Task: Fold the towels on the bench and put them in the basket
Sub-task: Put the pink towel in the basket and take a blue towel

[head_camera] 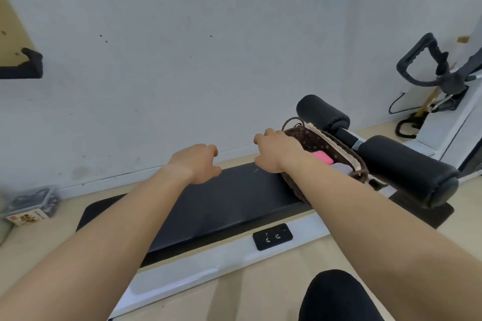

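Observation:
A dark brown wicker basket (323,143) with a cream liner stands on the right end of the black bench pad (221,203). Inside it lie a folded pink towel (323,157) and a pale lavender towel (342,168). My right hand (276,151) hovers at the basket's left end with its fingers loosely curled, holding nothing; my forearm hides the basket's near side. My left hand (197,163) hangs over the middle of the pad, fingers loosely curled, holding nothing. I see no towel on the pad itself.
The bench has a white frame (208,271) with a black button panel (272,236). Two black foam rollers (401,164) stick out past the basket. A white wall runs close behind. Small boxes (28,206) lie on the floor at left, exercise gear (440,73) at right.

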The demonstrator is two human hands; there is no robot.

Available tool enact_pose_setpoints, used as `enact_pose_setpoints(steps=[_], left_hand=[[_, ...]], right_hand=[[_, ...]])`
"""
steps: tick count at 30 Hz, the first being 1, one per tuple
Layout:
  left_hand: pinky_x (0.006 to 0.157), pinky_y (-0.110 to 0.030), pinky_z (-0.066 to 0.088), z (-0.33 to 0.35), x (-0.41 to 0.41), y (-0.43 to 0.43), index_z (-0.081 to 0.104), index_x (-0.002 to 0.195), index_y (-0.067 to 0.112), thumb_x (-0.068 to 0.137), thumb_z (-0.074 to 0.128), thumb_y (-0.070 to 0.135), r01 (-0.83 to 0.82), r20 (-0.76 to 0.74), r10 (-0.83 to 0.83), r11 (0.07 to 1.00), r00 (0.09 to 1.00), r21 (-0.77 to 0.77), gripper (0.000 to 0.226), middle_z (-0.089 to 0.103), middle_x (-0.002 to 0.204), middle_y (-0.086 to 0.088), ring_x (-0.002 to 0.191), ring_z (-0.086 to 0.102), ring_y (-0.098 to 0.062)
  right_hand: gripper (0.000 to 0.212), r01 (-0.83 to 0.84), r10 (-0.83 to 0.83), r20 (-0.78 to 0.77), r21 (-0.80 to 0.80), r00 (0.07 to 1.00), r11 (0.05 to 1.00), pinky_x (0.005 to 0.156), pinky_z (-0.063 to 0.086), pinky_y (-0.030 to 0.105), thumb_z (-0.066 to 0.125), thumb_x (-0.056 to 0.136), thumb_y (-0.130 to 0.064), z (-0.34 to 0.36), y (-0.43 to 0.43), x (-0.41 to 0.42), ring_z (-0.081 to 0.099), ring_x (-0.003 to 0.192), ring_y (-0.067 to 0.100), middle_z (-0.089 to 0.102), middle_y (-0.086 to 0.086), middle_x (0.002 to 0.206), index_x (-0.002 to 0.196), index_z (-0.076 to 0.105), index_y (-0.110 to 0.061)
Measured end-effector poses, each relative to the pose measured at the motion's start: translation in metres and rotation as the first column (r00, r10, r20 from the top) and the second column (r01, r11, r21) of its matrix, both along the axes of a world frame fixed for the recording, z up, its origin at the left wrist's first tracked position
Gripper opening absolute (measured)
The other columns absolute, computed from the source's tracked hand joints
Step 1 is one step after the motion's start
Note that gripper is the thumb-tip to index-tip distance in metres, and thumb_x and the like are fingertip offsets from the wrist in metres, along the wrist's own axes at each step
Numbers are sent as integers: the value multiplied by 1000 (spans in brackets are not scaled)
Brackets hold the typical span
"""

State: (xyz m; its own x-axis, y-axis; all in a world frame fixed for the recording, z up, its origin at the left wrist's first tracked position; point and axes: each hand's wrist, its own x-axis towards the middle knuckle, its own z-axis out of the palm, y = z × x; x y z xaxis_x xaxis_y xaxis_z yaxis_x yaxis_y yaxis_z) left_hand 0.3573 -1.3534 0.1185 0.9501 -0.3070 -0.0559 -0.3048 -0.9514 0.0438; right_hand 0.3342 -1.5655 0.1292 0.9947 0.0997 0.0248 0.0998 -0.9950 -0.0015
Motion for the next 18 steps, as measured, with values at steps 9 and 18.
enact_pose_setpoints(steps=[9,18], left_hand=[[94,-38,47,-92,139,74,42,144,26,93,53,40,-164,-98,159,985,982,-46,54,47,143,4,125,52,-21],[98,-38,45,-50,192,150,41,145,20,94,54,41,-367,-353,353,930,867,29,56,46,143,-3,125,50,-25]], right_hand=[[54,-75,76,-175,10,982,997,93,47,43,50,91,-29,-99,78,160,44,125,31,44,9,139,142,40,-15],[51,-166,169,-302,38,938,985,94,41,44,47,93,-29,-29,145,245,44,126,30,44,7,139,142,40,-17]])
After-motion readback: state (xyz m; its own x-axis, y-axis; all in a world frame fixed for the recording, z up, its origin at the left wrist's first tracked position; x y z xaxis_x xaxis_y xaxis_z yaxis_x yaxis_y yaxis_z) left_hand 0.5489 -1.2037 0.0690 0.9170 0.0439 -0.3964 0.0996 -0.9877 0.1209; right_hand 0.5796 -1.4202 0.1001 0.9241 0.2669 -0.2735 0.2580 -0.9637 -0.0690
